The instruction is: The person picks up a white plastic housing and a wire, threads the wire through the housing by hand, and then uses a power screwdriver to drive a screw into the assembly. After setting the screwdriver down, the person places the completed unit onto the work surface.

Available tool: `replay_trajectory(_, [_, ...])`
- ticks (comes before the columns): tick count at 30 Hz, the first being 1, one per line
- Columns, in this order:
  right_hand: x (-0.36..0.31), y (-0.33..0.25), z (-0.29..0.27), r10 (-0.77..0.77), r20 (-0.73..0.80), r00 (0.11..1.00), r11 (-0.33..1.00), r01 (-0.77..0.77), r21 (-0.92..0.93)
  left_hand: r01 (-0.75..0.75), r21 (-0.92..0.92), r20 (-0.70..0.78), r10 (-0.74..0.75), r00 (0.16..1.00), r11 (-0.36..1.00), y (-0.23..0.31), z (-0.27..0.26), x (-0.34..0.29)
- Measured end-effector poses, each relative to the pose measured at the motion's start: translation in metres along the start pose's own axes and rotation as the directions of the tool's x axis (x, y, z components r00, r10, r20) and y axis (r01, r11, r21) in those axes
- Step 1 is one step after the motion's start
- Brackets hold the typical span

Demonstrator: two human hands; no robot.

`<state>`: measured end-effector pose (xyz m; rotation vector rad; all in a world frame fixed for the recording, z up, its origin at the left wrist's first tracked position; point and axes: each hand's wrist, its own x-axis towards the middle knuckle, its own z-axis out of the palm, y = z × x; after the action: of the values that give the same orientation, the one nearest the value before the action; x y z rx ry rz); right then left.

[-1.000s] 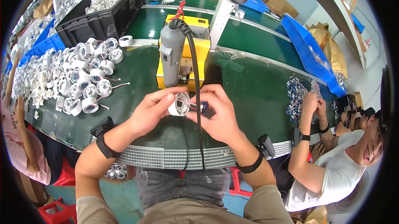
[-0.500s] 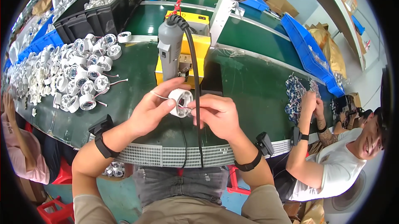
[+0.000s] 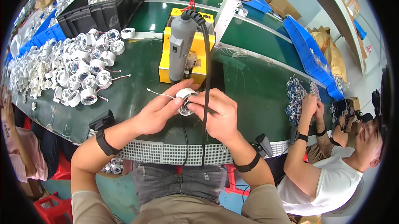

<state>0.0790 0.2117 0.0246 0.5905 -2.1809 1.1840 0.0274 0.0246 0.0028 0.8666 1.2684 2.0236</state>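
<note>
My left hand (image 3: pixel 160 111) grips a small round white plastic housing (image 3: pixel 185 94) between thumb and fingers, its open face tilted towards me. A thin white wire (image 3: pixel 160 94) with a small plug sticks out of it to the left, over the hand. At the open face, the thumb and fingers of my right hand (image 3: pixel 221 113) are pinched together on something dark and small that they mostly hide. Just beyond my hands, a grey corded power tool (image 3: pixel 183 43) stands upright against a yellow machine (image 3: pixel 167 53). Its black cable (image 3: pixel 206 70) hangs down in front of my right hand.
Many similar white housings (image 3: pixel 88 80) are heaped on the green table (image 3: pixel 137 78) to the left. Behind them stands a black crate (image 3: pixel 89 22) of white parts. A blue tray (image 3: pixel 305 53) lies at the right, near a co-worker (image 3: pixel 324 178) handling a pile of wired parts (image 3: pixel 293 99).
My right fingers have moved in from the housing's right edge to its open face. The white wire now reaches further out to the left. The whole view has shifted slightly.
</note>
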Motion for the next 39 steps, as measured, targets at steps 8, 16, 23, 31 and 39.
replay_trajectory(8, [-0.002,-0.005,0.009,0.293,0.06,0.954,0.927,-0.299,0.226,-0.049,0.112,0.017,0.047,0.999,0.993,0.001,0.002,0.0])
replay_trajectory(16, [-0.003,0.01,0.008,0.28,0.099,0.955,0.919,-0.296,0.258,0.031,0.403,-0.203,0.056,0.978,0.915,0.003,-0.003,-0.001])
replay_trajectory(23, [-0.004,0.014,0.013,0.296,0.097,0.95,0.937,-0.308,0.165,0.102,0.588,-0.157,-0.011,0.988,0.802,0.017,-0.002,0.0])
replay_trajectory(31, [0.06,-0.01,0.034,0.182,-0.111,0.977,0.983,-0.184,-0.002,0.28,0.132,-0.181,-0.254,0.95,0.951,0.001,-0.014,0.007])
replay_trajectory(39, [0.092,0.001,0.05,0.048,-0.463,0.885,0.922,0.14,0.362,0.364,-0.019,-0.298,-0.353,0.887,0.931,-0.002,-0.023,0.012])
